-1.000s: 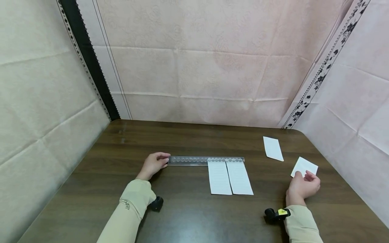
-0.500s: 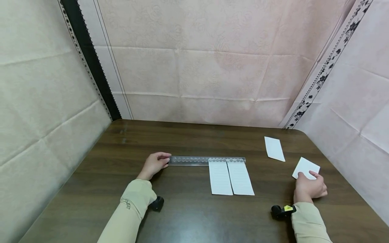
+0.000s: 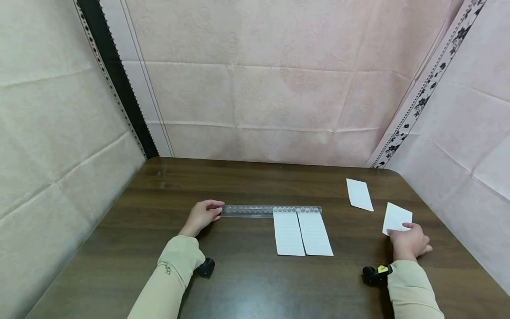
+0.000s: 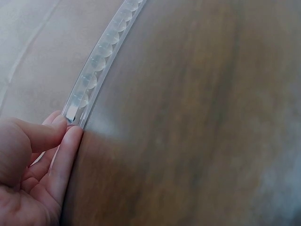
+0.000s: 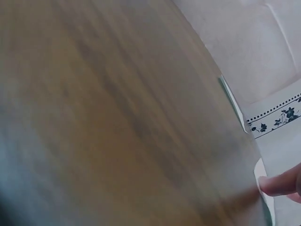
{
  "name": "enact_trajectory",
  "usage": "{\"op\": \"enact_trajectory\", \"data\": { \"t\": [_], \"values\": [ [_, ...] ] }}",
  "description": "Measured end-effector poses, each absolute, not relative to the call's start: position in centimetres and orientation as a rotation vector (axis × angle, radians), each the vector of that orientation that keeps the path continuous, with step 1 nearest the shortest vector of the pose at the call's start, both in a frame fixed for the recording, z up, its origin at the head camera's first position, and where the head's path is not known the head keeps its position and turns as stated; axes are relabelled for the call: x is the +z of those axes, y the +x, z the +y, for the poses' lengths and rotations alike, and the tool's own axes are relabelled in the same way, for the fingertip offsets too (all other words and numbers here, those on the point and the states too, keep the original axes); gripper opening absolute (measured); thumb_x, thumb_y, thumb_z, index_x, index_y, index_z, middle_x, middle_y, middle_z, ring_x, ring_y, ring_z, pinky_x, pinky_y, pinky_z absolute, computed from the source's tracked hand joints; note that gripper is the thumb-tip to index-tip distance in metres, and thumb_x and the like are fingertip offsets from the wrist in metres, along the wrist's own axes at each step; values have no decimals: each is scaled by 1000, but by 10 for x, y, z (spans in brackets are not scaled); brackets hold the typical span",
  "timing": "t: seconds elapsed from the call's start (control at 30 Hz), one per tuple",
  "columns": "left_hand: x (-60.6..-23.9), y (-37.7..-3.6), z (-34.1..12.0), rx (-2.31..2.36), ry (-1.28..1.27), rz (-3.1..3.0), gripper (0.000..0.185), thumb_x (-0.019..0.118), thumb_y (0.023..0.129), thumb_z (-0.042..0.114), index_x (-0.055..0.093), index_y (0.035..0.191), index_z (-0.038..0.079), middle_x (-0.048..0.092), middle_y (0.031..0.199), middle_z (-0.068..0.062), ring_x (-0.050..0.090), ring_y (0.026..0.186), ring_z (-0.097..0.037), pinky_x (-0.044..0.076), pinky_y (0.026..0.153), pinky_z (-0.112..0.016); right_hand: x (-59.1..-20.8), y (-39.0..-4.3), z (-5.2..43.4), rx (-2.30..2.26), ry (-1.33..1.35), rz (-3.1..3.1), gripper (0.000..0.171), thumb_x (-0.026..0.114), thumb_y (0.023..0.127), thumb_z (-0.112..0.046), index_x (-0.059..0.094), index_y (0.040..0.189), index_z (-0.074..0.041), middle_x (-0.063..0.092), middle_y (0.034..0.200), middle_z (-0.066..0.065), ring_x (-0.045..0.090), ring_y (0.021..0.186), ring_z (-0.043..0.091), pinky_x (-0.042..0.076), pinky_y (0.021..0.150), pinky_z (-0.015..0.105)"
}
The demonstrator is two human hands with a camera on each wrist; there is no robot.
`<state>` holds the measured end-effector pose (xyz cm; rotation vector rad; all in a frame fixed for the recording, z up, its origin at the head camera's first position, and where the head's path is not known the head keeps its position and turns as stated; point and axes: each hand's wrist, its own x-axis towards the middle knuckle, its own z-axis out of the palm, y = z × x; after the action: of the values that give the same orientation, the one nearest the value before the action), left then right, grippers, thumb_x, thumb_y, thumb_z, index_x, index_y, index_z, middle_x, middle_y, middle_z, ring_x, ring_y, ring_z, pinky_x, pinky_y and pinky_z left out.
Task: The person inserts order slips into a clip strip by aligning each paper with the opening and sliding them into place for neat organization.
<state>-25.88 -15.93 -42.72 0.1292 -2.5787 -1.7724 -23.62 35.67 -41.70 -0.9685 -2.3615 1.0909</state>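
My left hand (image 3: 201, 215) pinches the left end of a clear ruler (image 3: 247, 211) with a row of round shapes along it. In the left wrist view the thumb and a finger meet at the ruler's tip (image 4: 73, 115). Two white lined cards lie side by side, the left card (image 3: 287, 235) and the right card (image 3: 314, 235), with their top edges at the ruler. My right hand (image 3: 410, 241) holds a white card (image 3: 397, 217) by its near edge, thumb and index finger on it. In the right wrist view only a thin strip of that card (image 5: 259, 172) shows.
Another white card (image 3: 360, 195) lies farther back on the brown wooden table (image 3: 247, 283). Pale cloth (image 3: 255, 97) hangs behind the table and at both sides. Each wrist wears a dark camera, such as the right one (image 3: 374, 275).
My right hand has moved a little to the right, and the card under its fingers has turned to a straighter angle. My left hand and the ruler stay in place.
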Motion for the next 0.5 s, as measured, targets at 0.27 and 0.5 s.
{"op": "enact_trajectory", "data": {
  "t": [0.27, 0.5],
  "values": [
    [-427, -259, -159, -1775, 137, -2574, 22, 62, 89, 4, 66, 110, 1, 62, 108, -15, 60, 85, -18, 55, 73, -26, -409, -238, 360, 1042, -893, -2526, 41, 64, 78, -8, 47, 111, 10, 42, 116, 36, 25, 115, 55, 20, 94, 60],
    [-428, -259, -159, -1775, 143, -2572, 22, 62, 88, 3, 66, 110, 1, 62, 109, -15, 60, 85, -18, 55, 73, -26, -408, -238, 363, 1075, -917, -2541, 46, 68, 76, -12, 50, 112, 10, 42, 118, 35, 27, 114, 56, 23, 93, 58]
  ]
}}
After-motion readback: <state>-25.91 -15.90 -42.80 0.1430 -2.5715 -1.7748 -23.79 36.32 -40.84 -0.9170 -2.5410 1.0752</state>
